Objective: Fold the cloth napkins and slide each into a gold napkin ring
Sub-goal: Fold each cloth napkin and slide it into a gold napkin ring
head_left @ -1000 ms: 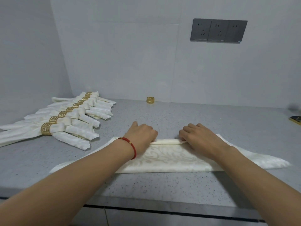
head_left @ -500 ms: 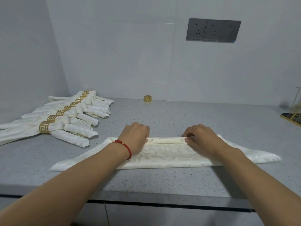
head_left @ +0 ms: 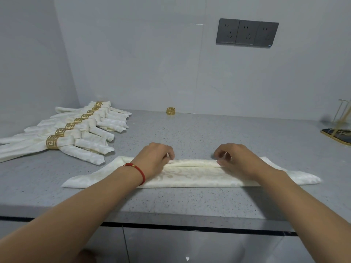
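Observation:
A cream patterned napkin (head_left: 191,176) lies as a long folded band across the grey counter (head_left: 190,202), its ends tapering left and right. My left hand (head_left: 155,158), with a red cord at the wrist, pinches the band's far folded edge. My right hand (head_left: 235,160) pinches the same edge further right. One loose gold napkin ring (head_left: 171,111) stands at the back by the wall. Several finished napkins (head_left: 79,133) with gold rings lie fanned at the left.
The counter's front edge (head_left: 171,223) runs just below the napkin. A gold-framed dark tray with thin gold rods (head_left: 337,132) sits at the right edge. Grey sockets (head_left: 247,34) are on the back wall. A side wall closes off the left.
Both hands have slid apart along the far edge, and the rolled fold has come toward me, leaving the band narrower and flatter. The view has tilted slightly.

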A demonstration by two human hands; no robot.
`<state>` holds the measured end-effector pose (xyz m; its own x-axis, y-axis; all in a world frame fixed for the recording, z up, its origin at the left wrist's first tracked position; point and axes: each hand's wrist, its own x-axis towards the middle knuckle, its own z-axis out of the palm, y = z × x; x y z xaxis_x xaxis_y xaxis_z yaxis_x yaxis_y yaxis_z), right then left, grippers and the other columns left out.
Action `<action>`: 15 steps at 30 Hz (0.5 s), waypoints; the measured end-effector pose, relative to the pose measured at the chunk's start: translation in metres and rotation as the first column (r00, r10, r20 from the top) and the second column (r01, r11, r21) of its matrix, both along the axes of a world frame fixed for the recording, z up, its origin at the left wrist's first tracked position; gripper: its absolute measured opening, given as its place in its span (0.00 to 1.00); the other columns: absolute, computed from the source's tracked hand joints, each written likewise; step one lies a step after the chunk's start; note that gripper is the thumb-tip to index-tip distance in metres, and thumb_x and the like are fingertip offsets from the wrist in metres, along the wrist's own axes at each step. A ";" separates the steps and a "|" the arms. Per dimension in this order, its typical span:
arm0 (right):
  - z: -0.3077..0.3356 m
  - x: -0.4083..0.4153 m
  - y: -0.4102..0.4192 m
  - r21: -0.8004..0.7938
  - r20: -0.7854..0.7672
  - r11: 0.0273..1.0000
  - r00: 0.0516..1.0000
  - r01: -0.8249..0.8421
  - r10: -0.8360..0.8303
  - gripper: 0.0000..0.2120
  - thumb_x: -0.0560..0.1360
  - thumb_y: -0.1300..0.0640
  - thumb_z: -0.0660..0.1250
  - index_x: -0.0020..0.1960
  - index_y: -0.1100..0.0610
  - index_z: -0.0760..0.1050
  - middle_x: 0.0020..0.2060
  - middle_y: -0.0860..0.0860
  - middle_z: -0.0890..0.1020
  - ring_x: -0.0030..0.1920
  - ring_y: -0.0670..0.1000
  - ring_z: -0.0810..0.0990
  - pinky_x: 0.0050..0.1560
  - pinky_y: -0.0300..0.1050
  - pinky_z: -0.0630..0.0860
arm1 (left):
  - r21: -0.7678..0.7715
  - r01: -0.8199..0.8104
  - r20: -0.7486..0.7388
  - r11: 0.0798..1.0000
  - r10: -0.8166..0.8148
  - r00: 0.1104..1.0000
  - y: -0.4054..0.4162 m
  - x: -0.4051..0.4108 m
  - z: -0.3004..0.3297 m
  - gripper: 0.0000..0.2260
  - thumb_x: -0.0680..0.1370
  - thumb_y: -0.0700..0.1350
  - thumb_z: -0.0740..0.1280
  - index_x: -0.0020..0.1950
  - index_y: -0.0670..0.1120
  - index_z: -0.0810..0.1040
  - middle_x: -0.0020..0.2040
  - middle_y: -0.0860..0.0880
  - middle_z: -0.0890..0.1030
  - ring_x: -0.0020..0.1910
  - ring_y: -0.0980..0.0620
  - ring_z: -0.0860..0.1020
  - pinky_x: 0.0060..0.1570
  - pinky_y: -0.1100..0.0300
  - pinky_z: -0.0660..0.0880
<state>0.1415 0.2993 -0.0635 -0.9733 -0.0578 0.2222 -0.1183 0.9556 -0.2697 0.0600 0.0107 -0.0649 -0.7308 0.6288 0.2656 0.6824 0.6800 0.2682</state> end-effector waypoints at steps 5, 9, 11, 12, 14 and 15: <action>-0.012 0.001 -0.003 0.110 -0.044 0.994 0.999 -0.016 0.021 0.09 0.81 0.55 0.65 0.57 0.48 0.82 0.54 0.44 0.80 0.54 0.45 0.75 0.59 0.45 0.73 | -0.160 0.034 -0.138 0.987 -0.056 0.989 0.000 -0.002 -0.010 0.07 0.82 0.42 0.61 0.53 0.47 0.79 0.51 0.50 0.75 0.52 0.49 0.73 0.48 0.55 0.71; -0.010 0.004 -0.010 0.277 -0.122 0.960 0.990 -0.036 0.072 0.07 0.82 0.55 0.61 0.54 0.52 0.78 0.49 0.46 0.80 0.48 0.49 0.75 0.48 0.44 0.68 | -0.252 0.010 -0.320 0.968 -0.093 0.943 0.000 0.003 -0.009 0.04 0.82 0.42 0.60 0.54 0.50 0.73 0.50 0.52 0.75 0.49 0.50 0.72 0.45 0.56 0.64; -0.009 0.006 -0.011 0.363 -0.174 0.930 0.977 -0.055 0.126 0.05 0.81 0.55 0.63 0.50 0.54 0.77 0.46 0.48 0.80 0.45 0.49 0.73 0.43 0.43 0.66 | -0.279 0.008 -0.389 0.960 -0.120 0.913 0.000 0.007 -0.009 0.06 0.80 0.39 0.63 0.51 0.50 0.72 0.47 0.51 0.75 0.45 0.50 0.72 0.45 0.55 0.66; -0.008 0.007 -0.010 0.400 -0.188 0.914 0.970 -0.068 0.155 0.02 0.80 0.56 0.65 0.49 0.54 0.76 0.44 0.48 0.79 0.43 0.49 0.72 0.41 0.43 0.65 | -0.294 0.011 -0.409 0.956 -0.136 0.903 0.000 0.008 -0.010 0.07 0.78 0.37 0.64 0.50 0.50 0.72 0.45 0.51 0.75 0.43 0.50 0.71 0.44 0.55 0.67; -0.008 0.011 -0.011 0.460 -0.181 0.884 0.965 -0.088 0.191 0.05 0.76 0.61 0.69 0.46 0.53 0.74 0.41 0.48 0.77 0.41 0.50 0.71 0.37 0.42 0.65 | -0.322 0.033 -0.434 0.946 -0.178 0.883 0.000 0.008 -0.009 0.11 0.75 0.35 0.65 0.49 0.50 0.71 0.43 0.51 0.74 0.41 0.50 0.71 0.43 0.55 0.67; -0.007 0.013 -0.011 0.495 -0.170 0.863 0.962 -0.103 0.213 0.06 0.75 0.62 0.69 0.47 0.53 0.74 0.41 0.48 0.77 0.41 0.50 0.71 0.36 0.43 0.65 | -0.346 0.045 -0.438 0.937 -0.204 0.875 0.000 0.009 -0.008 0.11 0.74 0.34 0.66 0.49 0.50 0.72 0.43 0.52 0.74 0.41 0.50 0.71 0.43 0.55 0.66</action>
